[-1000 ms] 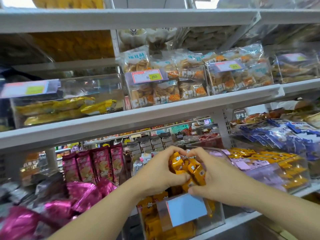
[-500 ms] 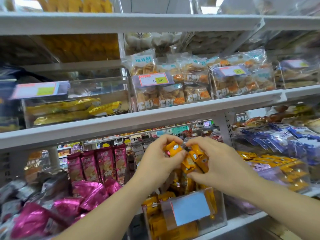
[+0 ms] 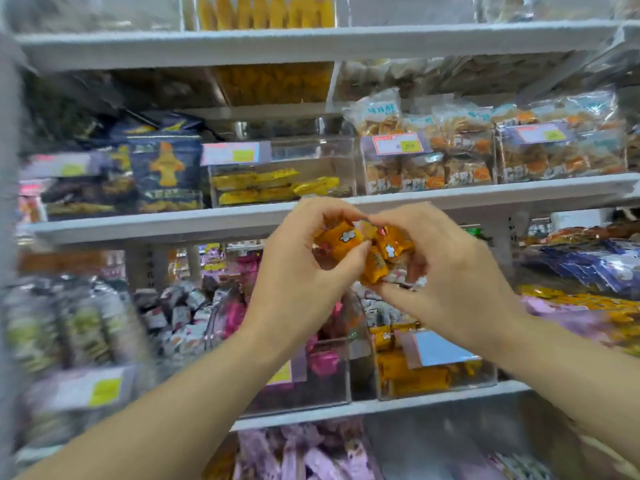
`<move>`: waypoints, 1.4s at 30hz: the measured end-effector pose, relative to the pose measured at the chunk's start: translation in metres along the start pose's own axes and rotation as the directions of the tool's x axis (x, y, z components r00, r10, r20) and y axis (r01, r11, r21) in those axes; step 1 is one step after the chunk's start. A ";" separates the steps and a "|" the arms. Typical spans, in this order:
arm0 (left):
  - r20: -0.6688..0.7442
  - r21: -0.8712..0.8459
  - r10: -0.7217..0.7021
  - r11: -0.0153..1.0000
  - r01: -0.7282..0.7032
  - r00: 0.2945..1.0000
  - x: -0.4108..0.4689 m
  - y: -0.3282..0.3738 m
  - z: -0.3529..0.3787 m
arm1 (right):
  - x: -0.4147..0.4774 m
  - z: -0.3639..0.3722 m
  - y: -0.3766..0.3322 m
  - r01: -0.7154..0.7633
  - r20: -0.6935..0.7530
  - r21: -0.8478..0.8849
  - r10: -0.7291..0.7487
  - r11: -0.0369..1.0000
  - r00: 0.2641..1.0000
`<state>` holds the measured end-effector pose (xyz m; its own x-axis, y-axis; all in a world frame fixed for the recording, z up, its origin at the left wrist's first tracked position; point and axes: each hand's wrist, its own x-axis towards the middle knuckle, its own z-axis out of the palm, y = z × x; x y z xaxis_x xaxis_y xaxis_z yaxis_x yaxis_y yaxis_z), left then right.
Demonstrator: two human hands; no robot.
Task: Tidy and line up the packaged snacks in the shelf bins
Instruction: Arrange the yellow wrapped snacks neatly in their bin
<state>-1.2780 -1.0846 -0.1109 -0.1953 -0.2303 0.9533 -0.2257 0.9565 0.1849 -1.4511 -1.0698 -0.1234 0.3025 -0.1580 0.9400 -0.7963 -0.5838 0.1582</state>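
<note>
Shelving: white boards in tiers, loaded with clear bins and bagged snacks; left side smeared by blur.
Crisp bags: stacked on the middle board toward its right end, behind price tags.
Yellow-bar bin: clear, near the centre of the middle board; long yellow packs flat inside, long axes along the board's front edge.
Orange bin: clear, at the front edge of the lower board, blue label on its front wall, orange packets stacked inside; below the right hand, apart from it.
Pink bin: just left of the orange bin; touching or not, cannot tell.
Left hand: raised before the middle board's front edge, thumb and fingertips curled, pinching one orange packet.
Right hand: beside the left, fingertips meeting it, fingers curled round a small bunch of packets.
Orange packets: in the air between both hands, just under the middle board's edge. Left-hand one: long axis roughly level, right end a little higher, printed face toward the camera. One in the right hand: tilted down to the right. Another below: long axis steep, lower end toward the bins.
Change from half a second ago: hands and bunch higher against the shelving, fingertips now at the middle board's edge rather than under it; orange bin off to the lower right instead of directly beneath; grip the same.
</note>
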 end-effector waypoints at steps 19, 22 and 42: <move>-0.224 0.392 -0.258 0.859 0.330 0.940 -0.216 0.027 -0.203 | -0.068 0.148 -0.243 0.027 0.097 0.505 -0.088 0.863 0.991; -0.217 0.373 -0.309 0.850 0.371 0.926 -0.247 0.006 -0.208 | -0.096 0.180 -0.254 -0.042 0.165 0.524 -0.053 0.851 0.985; -0.456 0.196 -0.562 0.693 0.694 0.690 -0.299 -0.245 -0.176 | -0.141 0.399 -0.219 -0.617 0.484 0.395 0.417 0.681 0.770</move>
<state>-0.9965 -1.2182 -0.3992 0.4276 -0.6146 0.6629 -0.4786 0.4682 0.7428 -1.1105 -1.2379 -0.4112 0.1545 -0.7502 0.6429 -0.5219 -0.6145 -0.5916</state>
